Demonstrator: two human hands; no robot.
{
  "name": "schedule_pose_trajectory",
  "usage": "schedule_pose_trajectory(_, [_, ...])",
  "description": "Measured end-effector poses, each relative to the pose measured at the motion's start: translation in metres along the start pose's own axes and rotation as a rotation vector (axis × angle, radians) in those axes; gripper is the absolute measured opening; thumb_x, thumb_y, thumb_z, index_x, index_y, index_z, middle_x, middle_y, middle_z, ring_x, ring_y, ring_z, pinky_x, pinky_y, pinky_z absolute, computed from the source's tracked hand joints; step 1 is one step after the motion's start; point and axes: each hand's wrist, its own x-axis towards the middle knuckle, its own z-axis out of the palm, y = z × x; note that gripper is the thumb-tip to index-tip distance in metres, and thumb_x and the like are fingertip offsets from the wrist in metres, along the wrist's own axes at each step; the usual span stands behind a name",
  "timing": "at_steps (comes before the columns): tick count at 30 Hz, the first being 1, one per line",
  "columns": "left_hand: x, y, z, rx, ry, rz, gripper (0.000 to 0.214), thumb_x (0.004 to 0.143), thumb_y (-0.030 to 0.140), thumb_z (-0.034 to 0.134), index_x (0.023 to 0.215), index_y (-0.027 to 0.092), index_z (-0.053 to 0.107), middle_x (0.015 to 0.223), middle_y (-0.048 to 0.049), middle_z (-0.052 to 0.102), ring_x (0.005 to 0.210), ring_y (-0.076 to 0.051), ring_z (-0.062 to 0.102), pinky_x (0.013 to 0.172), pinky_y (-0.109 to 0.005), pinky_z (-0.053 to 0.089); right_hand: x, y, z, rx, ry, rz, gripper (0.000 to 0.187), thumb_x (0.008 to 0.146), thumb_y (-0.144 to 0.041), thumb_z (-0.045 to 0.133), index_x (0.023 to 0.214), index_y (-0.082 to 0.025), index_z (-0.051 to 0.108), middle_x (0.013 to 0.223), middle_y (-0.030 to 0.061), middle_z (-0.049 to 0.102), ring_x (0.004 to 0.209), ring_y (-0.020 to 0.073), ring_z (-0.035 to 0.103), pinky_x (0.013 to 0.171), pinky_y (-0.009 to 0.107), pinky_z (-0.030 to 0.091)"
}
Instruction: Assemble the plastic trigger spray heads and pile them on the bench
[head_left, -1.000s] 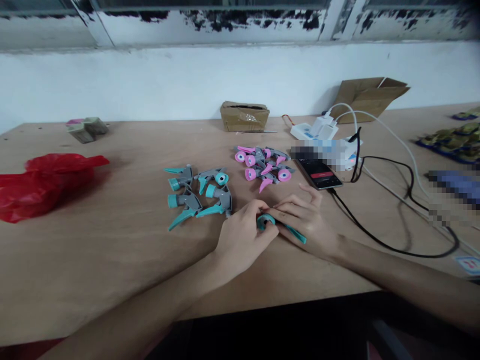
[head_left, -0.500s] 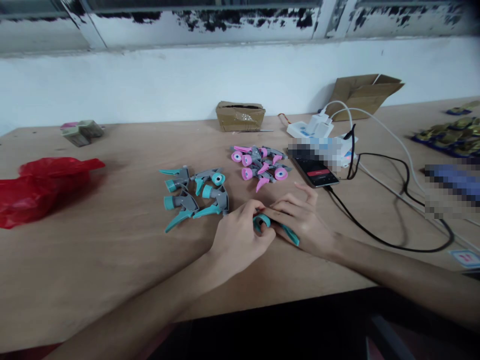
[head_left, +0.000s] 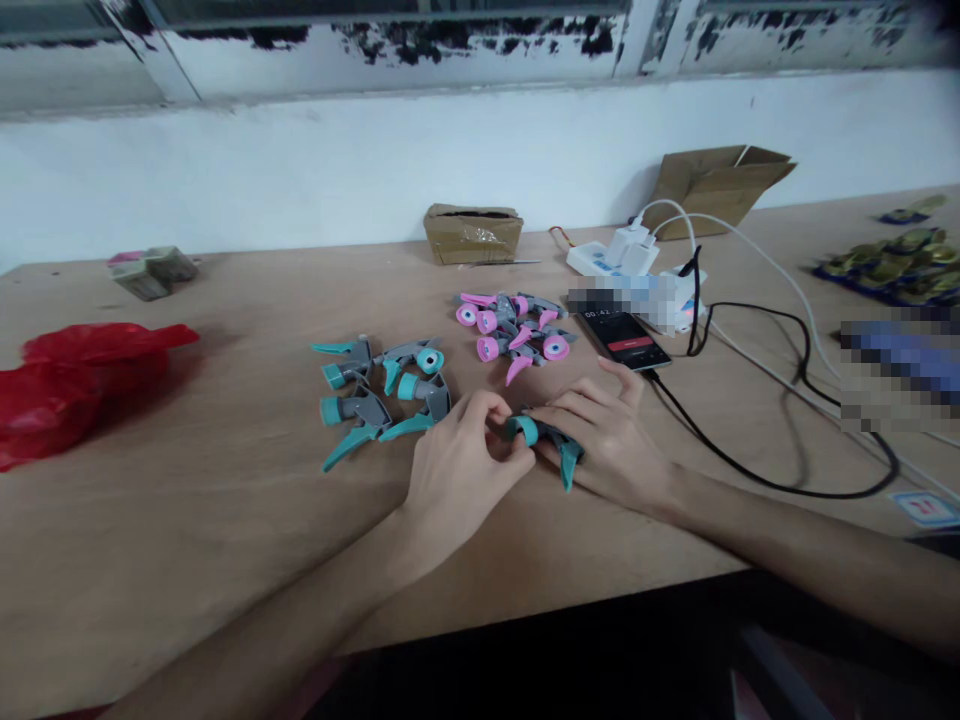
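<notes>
The teal-and-grey trigger sprayer head (head_left: 541,437) is pinched between both hands, low over the table (head_left: 187,520). Its teal lever lay stretched toward the right wrist a second ago. It now points down, so the piece has been turned in the grip and is apparently being worked, not set aside. The left hand (head_left: 450,470) grasps the collar and the right hand (head_left: 611,445) the body. Teal sprayer heads (head_left: 379,390) lie beyond the left hand.

The black smartphone (head_left: 626,340) lying on the bare wooden table (head_left: 225,480) shows pale timer digits atop its screen, seemingly starting 00:42. The white-and-blue sticker (head_left: 928,507) near the table's right edge bears red characters too blurred to read.
</notes>
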Motion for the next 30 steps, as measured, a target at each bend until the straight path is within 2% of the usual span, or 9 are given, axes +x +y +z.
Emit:
schedule_pose_trajectory(4, [0.002, 0.002, -0.001, 0.093, 0.033, 0.013, 0.006, 0.076, 0.025, 0.056, 0.073, 0.019, 0.056, 0.079, 0.0003, 0.060, 0.071, -0.014, 0.057, 0.063, -0.026, 0.043, 0.000, -0.001, 0.001, -0.026, -0.004, 0.036, 0.014, 0.080, -0.023, 0.055, 0.091, -0.022, 0.064, 0.077, -0.0015, 0.066, 0.083, 0.0172, 0.056, 0.102, 0.046, 0.015])
schedule_pose_trajectory(12, [0.005, -0.005, 0.001, 0.203, -0.022, 0.055, 0.014, 0.079, 0.023, 0.053, 0.070, 0.020, 0.063, 0.071, 0.0010, 0.061, 0.063, -0.013, 0.054, 0.058, -0.026, 0.036, -0.002, -0.010, 0.002, -0.094, -0.053, 0.069, 0.025, 0.081, -0.028, 0.056, 0.104, -0.019, 0.062, 0.084, 0.0026, 0.065, 0.089, 0.0207, 0.052, 0.102, 0.045, 0.015])
schedule_pose_trajectory(19, [0.010, -0.006, 0.001, 0.212, 0.017, 0.058, 0.014, 0.075, 0.022, 0.055, 0.062, 0.018, 0.057, 0.065, 0.0020, 0.056, 0.060, -0.012, 0.051, 0.056, -0.025, 0.035, 0.003, -0.005, 0.002, -0.103, -0.038, 0.069, 0.021, 0.083, -0.027, 0.056, 0.101, -0.018, 0.064, 0.081, 0.0016, 0.065, 0.084, 0.0186, 0.053, 0.102, 0.045, 0.014])
schedule_pose_trajectory(25, [0.011, -0.004, -0.001, 0.192, 0.070, 0.050, 0.013, 0.073, 0.018, 0.056, 0.060, 0.018, 0.057, 0.062, 0.0029, 0.055, 0.057, -0.011, 0.050, 0.055, -0.024, 0.034, 0.005, -0.003, 0.000, -0.090, -0.035, 0.070, 0.022, 0.083, -0.028, 0.057, 0.102, -0.020, 0.064, 0.083, 0.0003, 0.066, 0.086, 0.0184, 0.054, 0.102, 0.045, 0.012])
schedule_pose_trajectory(30, [0.014, -0.014, -0.011, 0.135, 0.084, -0.027, 0.011, 0.073, 0.017, 0.057, 0.062, 0.018, 0.060, 0.064, 0.0027, 0.058, 0.059, -0.012, 0.051, 0.057, -0.025, 0.036, 0.003, 0.011, -0.002, -0.158, -0.029, 0.147, 0.022, 0.084, -0.031, 0.056, 0.102, -0.020, 0.064, 0.090, 0.0020, 0.068, 0.090, 0.0201, 0.055, 0.101, 0.045, 0.014])
